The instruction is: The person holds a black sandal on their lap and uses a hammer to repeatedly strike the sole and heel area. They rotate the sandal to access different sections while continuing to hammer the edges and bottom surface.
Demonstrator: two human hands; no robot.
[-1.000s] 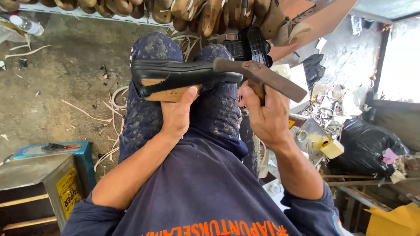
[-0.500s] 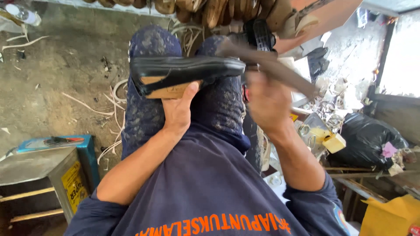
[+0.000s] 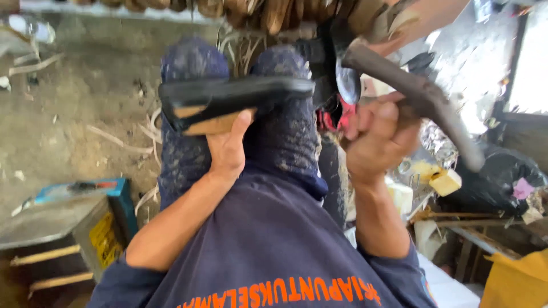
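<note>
You sit with your knees (image 3: 285,131) raised in dark blue patterned trousers, above a dirt floor (image 3: 74,114) strewn with pale shavings. Across those knees lies a black shoe (image 3: 234,96) with a tan wooden heel, on its side, toe pointing right. Your left hand (image 3: 228,149) grasps it from below, thumb pressed against the heel block, fingers wrapped behind. Your right hand (image 3: 379,137) is clenched around a dark hammer (image 3: 411,94), its blurred handle slanting down to the right, its head just beside the shoe's toe. A blue box (image 3: 117,197) stands lower left.
</note>
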